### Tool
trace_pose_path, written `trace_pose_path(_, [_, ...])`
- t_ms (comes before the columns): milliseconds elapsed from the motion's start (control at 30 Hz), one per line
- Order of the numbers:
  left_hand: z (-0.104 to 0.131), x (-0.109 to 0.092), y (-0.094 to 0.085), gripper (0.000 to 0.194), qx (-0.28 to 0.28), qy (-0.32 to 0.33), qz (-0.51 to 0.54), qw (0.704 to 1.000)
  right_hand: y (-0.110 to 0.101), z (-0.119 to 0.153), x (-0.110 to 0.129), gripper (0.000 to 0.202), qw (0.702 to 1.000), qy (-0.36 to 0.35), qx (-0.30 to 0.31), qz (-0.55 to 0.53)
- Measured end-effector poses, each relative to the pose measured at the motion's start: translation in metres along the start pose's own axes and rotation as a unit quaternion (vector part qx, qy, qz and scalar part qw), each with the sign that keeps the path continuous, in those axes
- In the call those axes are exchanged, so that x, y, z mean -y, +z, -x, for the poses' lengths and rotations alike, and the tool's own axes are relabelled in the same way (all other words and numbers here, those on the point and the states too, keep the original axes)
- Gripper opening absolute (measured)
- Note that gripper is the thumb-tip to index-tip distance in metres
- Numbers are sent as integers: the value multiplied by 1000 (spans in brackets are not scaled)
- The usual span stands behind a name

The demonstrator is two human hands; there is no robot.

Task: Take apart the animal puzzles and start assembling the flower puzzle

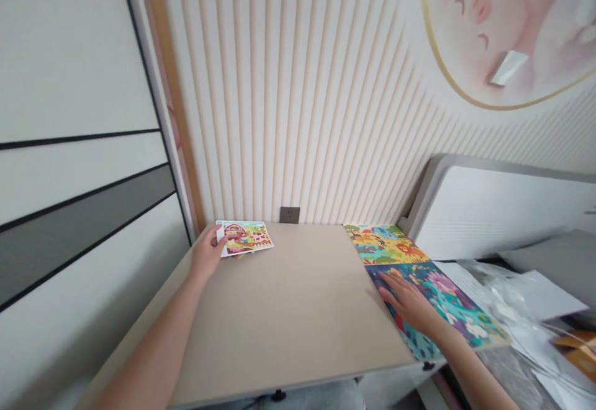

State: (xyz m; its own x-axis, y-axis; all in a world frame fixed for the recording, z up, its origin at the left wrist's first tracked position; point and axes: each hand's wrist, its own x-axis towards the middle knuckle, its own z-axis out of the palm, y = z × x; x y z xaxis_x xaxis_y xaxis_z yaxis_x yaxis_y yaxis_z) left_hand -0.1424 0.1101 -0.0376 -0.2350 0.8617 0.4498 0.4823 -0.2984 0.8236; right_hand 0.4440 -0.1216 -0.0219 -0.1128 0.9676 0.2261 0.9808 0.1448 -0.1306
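At the far left of the table, my left hand (209,250) grips the left edge of a small picture card (246,237) with a red barn and a spotted cow. Something colourful peeks out under the card's lower edge, too little of it to name. On the right, my right hand (407,298) lies flat with fingers stretched out on a dark blue picture board (447,304) showing flowers and plants. Behind that board, touching it, is a yellow picture board (386,244) with animals, a lion among them.
The beige table (298,310) stands against a ribbed wall with a dark socket (289,215). A white cabinet (84,211) rises on the left. Right of the table are a bed headboard (507,211), clear plastic wrapping (505,295) and papers.
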Motion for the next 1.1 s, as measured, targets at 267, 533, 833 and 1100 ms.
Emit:
trace_pose_path(267, [6, -2, 0, 46, -74, 135, -274, 949, 22, 74, -98, 67, 991, 108, 14, 83])
trace_pose_path(533, [47, -74, 30, 46, 19, 297, -261, 918, 28, 79, -20, 65, 990, 104, 3, 96])
trace_pose_path(833, [95, -101, 69, 57, 203, 431, -234, 847, 37, 52, 130, 70, 993, 94, 30, 67])
trace_pose_path(1100, [98, -103, 63, 41, 285, 463, -202, 815, 58, -1, 228, 75, 989, 146, -14, 32])
